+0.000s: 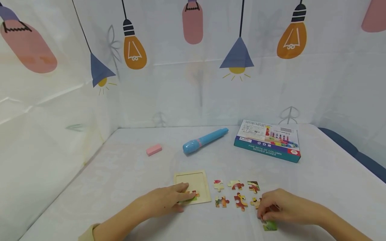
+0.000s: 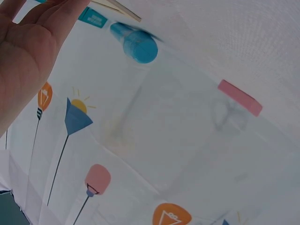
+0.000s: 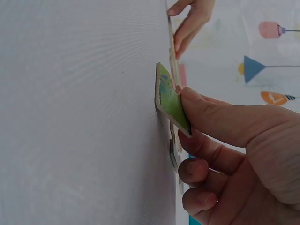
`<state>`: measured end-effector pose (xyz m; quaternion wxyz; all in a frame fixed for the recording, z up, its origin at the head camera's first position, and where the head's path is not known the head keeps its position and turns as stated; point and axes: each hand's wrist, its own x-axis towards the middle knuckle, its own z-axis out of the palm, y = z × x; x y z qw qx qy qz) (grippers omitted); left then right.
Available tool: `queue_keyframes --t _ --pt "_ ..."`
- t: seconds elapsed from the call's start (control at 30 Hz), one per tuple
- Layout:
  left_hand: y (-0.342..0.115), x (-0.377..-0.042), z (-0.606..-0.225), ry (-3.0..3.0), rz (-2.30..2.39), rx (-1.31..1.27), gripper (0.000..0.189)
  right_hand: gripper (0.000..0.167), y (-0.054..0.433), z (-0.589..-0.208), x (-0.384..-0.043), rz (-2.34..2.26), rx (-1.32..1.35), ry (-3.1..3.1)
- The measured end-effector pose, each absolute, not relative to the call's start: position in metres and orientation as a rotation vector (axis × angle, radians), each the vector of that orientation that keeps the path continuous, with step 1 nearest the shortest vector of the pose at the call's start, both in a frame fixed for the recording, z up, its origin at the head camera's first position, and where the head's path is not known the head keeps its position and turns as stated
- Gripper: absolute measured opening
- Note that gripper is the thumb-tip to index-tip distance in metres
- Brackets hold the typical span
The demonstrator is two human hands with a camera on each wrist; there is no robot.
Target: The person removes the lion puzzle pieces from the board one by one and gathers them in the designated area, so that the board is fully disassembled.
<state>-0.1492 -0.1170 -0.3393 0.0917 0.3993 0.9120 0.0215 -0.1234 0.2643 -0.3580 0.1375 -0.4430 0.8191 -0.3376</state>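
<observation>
In the head view my left hand rests on a square wooden puzzle tray, its fingers extended over the tray's lower left. Under those fingertips lies a puzzle piece with green and red showing, partly hidden by the hand. To the right, my right hand pinches a green puzzle piece between thumb and fingertips; the right wrist view shows it tilted on edge, close over the table. Two rows of loose puzzle pieces lie between the tray and my right hand, and the right fingers partly cover one piece.
Behind the tray, a blue microphone-shaped object lies at a slant, with a small pink block to its left. A flat box of beaded toys lies at the back right. A patterned white curtain hangs behind the table.
</observation>
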Motion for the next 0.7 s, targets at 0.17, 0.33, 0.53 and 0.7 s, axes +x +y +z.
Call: queue_keyframes --t 0.17,0.33,0.53,0.7 --pt "-0.1164 -0.1493 -0.3389 2.702 0.061 1.180 0.053 0.013 0.2625 -0.3585 -0.1216 -0.982 -1.259 2.369" --pt "-0.1156 -0.1489 -0.3384 2.696 0.067 1.168 0.054 0.011 0.2597 -0.3585 -0.1196 -0.971 -1.228 2.376" --pt "-0.1158 -0.1486 -0.3387 2.705 0.059 1.173 0.053 0.006 0.2558 -0.3603 -0.1189 -0.950 -1.203 2.386" --pt "-0.1161 -0.1482 -0.3384 2.702 0.056 1.173 0.054 0.006 0.2547 -0.3599 -0.1174 -0.926 -1.150 2.432"
